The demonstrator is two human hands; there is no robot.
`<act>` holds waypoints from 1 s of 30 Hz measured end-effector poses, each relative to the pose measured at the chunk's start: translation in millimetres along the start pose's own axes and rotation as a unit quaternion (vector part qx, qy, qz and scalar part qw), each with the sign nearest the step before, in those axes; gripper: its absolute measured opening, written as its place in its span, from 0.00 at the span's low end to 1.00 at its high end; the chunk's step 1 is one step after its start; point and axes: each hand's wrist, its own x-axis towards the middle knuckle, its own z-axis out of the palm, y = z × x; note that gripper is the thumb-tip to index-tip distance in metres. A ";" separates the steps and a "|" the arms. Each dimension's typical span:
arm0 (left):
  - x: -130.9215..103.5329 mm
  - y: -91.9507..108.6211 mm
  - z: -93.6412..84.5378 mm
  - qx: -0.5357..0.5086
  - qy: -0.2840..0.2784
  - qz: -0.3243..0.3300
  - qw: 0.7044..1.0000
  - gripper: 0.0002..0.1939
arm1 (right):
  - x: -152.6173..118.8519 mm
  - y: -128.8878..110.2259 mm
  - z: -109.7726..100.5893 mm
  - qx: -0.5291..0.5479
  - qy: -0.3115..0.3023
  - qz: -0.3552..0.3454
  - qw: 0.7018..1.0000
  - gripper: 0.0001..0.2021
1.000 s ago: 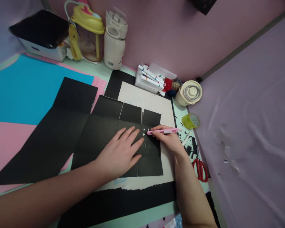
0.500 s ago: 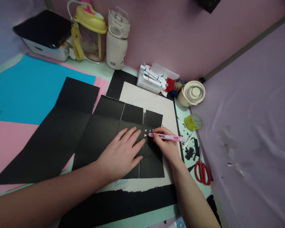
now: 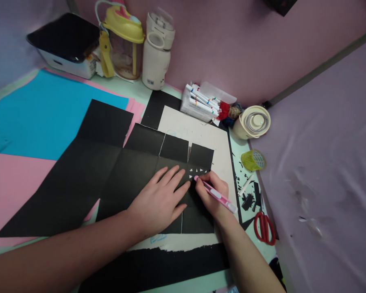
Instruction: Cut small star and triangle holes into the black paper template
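Note:
My left hand (image 3: pixel 158 199) lies flat on a large creased sheet of black paper (image 3: pixel 116 175), its fingers spread. In my right hand (image 3: pixel 214 191) is a slim pink craft knife (image 3: pixel 217 193), gripped like a pen, its front end down on the paper just right of my left fingertips. The blade itself is too small to make out. Small star and triangle openings (image 3: pixel 191 170) show pale in the black paper beside the knife's front end. Slits divide the sheet's upper edge into flaps. Under it lies a pale board (image 3: pixel 198 132).
Red-handled scissors (image 3: pixel 264 228), black scraps (image 3: pixel 247 201) and a roll of yellow-green tape (image 3: pixel 253 160) lie to the right. Behind stand a marker box (image 3: pixel 198 106), a cream round container (image 3: pixel 252 122), a white bottle (image 3: pixel 156 61) and a yellow-lidded jug (image 3: pixel 125 53). Blue paper (image 3: pixel 61 110) lies left.
My right hand has shifted slightly down, and the knife's rear end has swung down towards me. More small pale openings show along the top row. My left hand stays flat on the paper.

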 end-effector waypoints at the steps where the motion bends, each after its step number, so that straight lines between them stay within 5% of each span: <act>1: -0.1 0.1 -0.2 0.000 0.000 0.000 1.000 0.25 | -0.2 0.0 0.1 0.000 0.000 0.001 1.000 0.09; 18: 1.0 0.7 -3.0 -0.004 -0.009 0.000 1.000 0.24 | 3.6 4.4 0.6 0.103 0.000 0.116 0.988 0.12; 30: 0.6 0.8 -2.7 -0.003 -0.008 -0.001 1.000 0.24 | 2.7 3.0 1.4 0.075 0.007 0.082 0.994 0.13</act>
